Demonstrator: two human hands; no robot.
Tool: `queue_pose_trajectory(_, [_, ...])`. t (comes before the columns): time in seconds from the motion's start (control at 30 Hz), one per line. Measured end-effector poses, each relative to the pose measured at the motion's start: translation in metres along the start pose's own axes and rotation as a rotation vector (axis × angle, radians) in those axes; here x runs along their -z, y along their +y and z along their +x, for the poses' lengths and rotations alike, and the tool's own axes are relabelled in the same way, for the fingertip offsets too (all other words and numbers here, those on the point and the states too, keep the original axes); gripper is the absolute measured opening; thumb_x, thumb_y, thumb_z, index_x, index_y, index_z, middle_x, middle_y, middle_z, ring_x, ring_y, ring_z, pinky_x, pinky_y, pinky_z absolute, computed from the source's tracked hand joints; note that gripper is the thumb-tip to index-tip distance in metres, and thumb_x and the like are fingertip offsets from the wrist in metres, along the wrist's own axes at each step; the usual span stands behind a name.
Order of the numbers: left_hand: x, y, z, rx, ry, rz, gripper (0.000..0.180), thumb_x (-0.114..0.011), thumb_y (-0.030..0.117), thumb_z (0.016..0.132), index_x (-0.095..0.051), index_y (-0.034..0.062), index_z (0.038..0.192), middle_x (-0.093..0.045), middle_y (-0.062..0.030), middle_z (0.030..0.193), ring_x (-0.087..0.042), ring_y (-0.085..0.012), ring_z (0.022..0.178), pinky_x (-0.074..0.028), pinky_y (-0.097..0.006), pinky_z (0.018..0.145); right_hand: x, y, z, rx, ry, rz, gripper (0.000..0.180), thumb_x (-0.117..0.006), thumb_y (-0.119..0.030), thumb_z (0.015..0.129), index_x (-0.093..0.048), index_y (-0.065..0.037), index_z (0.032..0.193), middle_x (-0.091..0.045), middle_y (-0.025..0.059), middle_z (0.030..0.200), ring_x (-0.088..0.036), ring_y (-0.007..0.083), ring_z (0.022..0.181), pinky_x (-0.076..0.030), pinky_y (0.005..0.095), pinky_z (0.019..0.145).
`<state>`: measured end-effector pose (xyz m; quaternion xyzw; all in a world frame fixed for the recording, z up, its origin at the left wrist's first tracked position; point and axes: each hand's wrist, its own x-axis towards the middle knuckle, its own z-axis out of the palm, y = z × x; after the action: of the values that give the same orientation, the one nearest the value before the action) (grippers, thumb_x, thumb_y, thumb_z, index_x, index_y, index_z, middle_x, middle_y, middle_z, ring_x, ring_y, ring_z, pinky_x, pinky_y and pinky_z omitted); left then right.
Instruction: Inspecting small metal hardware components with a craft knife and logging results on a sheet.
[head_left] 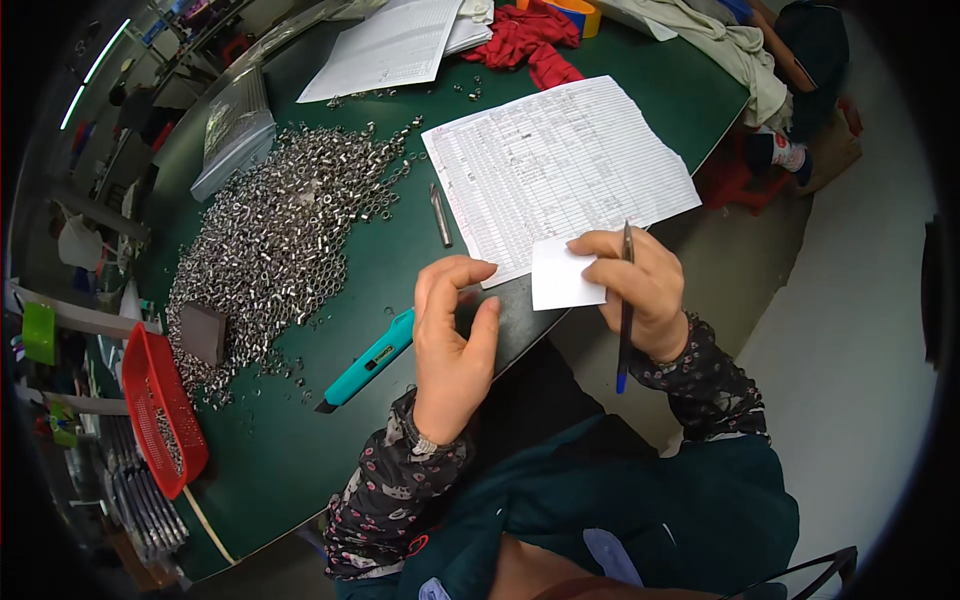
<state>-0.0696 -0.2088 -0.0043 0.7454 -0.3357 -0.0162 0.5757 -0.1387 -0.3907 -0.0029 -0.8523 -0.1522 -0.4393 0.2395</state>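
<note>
My right hand (645, 285) pinches a small blank white slip of paper (565, 275) between thumb and fingers. A dark pen (627, 330) with a blue end is tucked in the same hand. My left hand (455, 340) hovers left of the slip, its thumb and fingers apart with nothing between them. Beside that hand a teal utility knife (368, 362) lies on the green table. Just beyond the hands rests a large printed sheet with rows and columns (570, 160). A short metal cutting bit (440, 215) lies at the sheet's left edge.
A heap of small metal rings (280, 240) spreads over the table's left, with a dark block (203, 333) on it. A red plastic basket (140, 370) stands at the left edge. Farther back are a clear bag (235, 140), papers (385, 45) and red cloth (530, 40).
</note>
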Motion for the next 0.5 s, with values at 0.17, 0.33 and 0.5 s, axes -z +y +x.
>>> queue_pose_trajectory(0.17, [-0.006,-0.002,0.004,0.155,-0.075,-0.135,0.021,-0.049,-0.006,0.075,-0.051,0.0015,0.094,-0.045,-0.0058,0.103,-0.047,-0.013,0.094,-0.042,-0.024,0.078,-0.002,0.017,-0.012,0.082,-0.022,-0.014,0.021,-0.059,0.0,0.06,-0.048,-0.001,0.078,-0.06,0.021,0.091,-0.061,0.0277,0.068,-0.047,0.0272,0.05])
queue_pose_trajectory(0.33, [-0.004,0.008,0.013,0.147,-0.135,-0.108,0.018,-0.05,-0.006,0.075,-0.052,0.0008,0.091,-0.046,-0.0065,0.101,-0.048,-0.0136,0.092,-0.043,-0.024,0.075,-0.008,0.029,-0.01,0.079,-0.026,0.008,0.019,-0.059,0.002,0.062,-0.049,-0.001,0.078,-0.06,0.0195,0.088,-0.06,0.028,0.068,-0.047,0.0282,0.052])
queue_pose_trajectory(0.5, [-0.022,0.012,0.019,0.048,-0.175,-0.046,0.017,-0.052,-0.006,0.072,-0.052,0.0001,0.089,-0.05,-0.009,0.092,-0.05,-0.0184,0.088,-0.043,-0.026,0.07,0.0,0.031,0.001,-0.388,-0.099,0.021,0.013,-0.064,-0.003,0.066,-0.057,-0.002,0.076,-0.056,0.0108,0.066,-0.056,0.0233,0.061,-0.04,0.028,0.049])
